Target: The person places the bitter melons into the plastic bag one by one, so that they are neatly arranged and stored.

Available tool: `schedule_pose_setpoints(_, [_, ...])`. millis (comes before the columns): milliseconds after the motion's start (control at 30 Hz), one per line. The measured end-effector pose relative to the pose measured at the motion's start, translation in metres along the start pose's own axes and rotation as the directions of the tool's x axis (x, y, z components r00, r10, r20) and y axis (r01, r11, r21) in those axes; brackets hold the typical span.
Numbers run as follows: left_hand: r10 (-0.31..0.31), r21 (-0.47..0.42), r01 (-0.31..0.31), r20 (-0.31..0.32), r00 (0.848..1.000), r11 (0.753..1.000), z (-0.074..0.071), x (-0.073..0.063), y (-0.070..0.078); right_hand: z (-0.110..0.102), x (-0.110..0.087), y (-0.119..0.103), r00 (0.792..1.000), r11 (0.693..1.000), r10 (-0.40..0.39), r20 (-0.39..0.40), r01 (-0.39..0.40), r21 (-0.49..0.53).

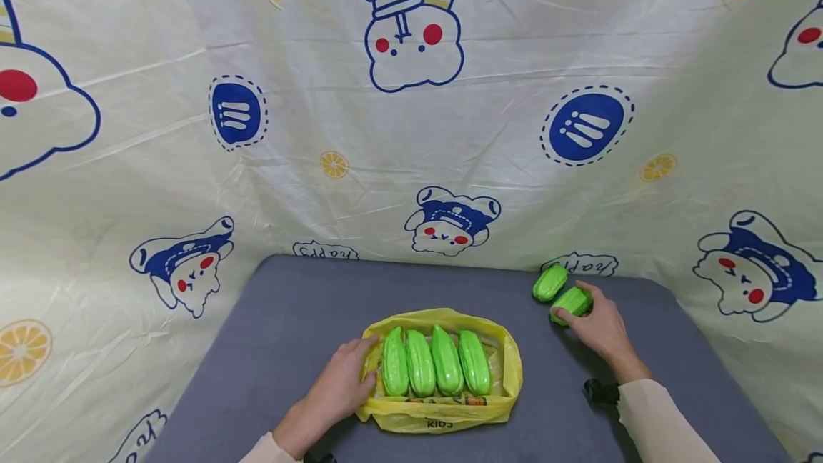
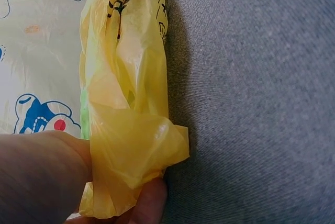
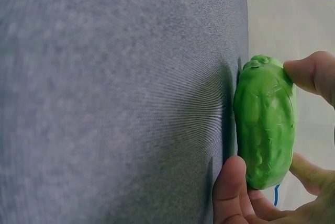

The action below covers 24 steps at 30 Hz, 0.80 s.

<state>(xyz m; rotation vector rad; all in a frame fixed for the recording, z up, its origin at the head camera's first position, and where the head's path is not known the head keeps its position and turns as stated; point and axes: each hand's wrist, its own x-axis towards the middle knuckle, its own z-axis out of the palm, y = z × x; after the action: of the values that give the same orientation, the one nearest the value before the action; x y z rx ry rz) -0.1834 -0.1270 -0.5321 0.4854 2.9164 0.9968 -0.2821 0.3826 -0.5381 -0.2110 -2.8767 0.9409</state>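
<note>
A yellow plastic bag [image 1: 444, 418] lies with its mouth spread open near the front middle of the table. Several shiny green bitter melons [image 1: 421, 363] lie side by side inside it. My left hand [image 1: 343, 382] holds the bag's left end, with the yellow film [image 2: 131, 156] between thumb and fingers in the left wrist view. Toward the back right, my right hand [image 1: 604, 321] grips another ridged green bitter melon [image 3: 265, 124], thumb at one end and fingers around the other. A further bitter melon [image 1: 549, 283] lies just behind it, close to the table's back edge.
A grey cloth-like surface covers the table [image 1: 289, 320]. Behind it and at its sides hangs a white sheet [image 1: 411, 134] printed with cartoon bears and orange slices. A black strap piece [image 1: 601, 391] sits at my right wrist.
</note>
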Motion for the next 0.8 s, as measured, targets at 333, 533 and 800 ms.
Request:
schedule_pose_setpoints(333, [-0.006,0.008,0.005,0.003,1.000,1.000,0.002,0.001,0.000,-0.002,-0.004,-0.001,0.999,1.000,-0.024,-0.043,0.024,-0.012])
schedule_pose_setpoints(533, [-0.010,0.014,0.010,-0.013,1.000,1.000,0.002,0.000,0.001,-0.002,-0.008,-0.005,0.998,1.000,-0.025,-0.051,0.025,0.000])
schedule_pose_setpoints(800, [-0.013,0.024,0.014,-0.014,1.000,1.000,0.003,0.000,0.003,-0.004,-0.013,-0.009,0.997,0.999,-0.046,-0.060,0.047,0.019])
